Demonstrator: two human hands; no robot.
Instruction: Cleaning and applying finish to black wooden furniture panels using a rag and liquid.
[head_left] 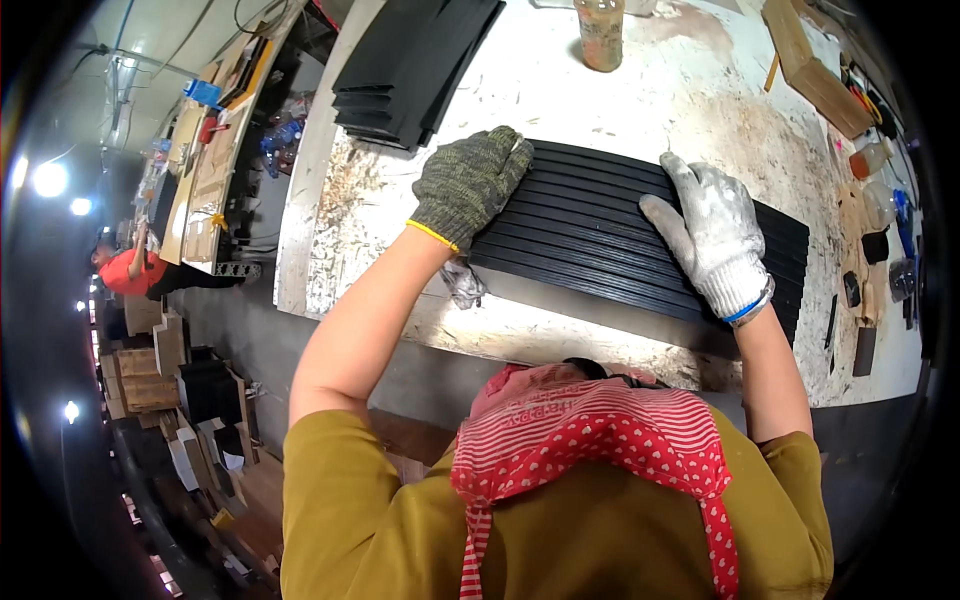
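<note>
A row of long black strips (590, 225), laid side by side like a ribbed panel with uneven right ends, lies on the worktable in front of me. My left hand (468, 185), in a dark green knit glove with a yellow cuff, is closed around the left end of the strips. In a stained white glove, my right hand (715, 230) lies flat across the right half, thumb spread from the fingers. A crumpled grey cloth-like piece (463, 284) shows below my left wrist; whether it hangs from the glove I cannot tell.
Black sheets (415, 70) are stacked at the far left of the stained white table (370, 240). A cloudy jar (600, 35) stands at the back. A wooden box (815, 70) and small containers line the right side. Another person (135, 268) is at a bench on the left.
</note>
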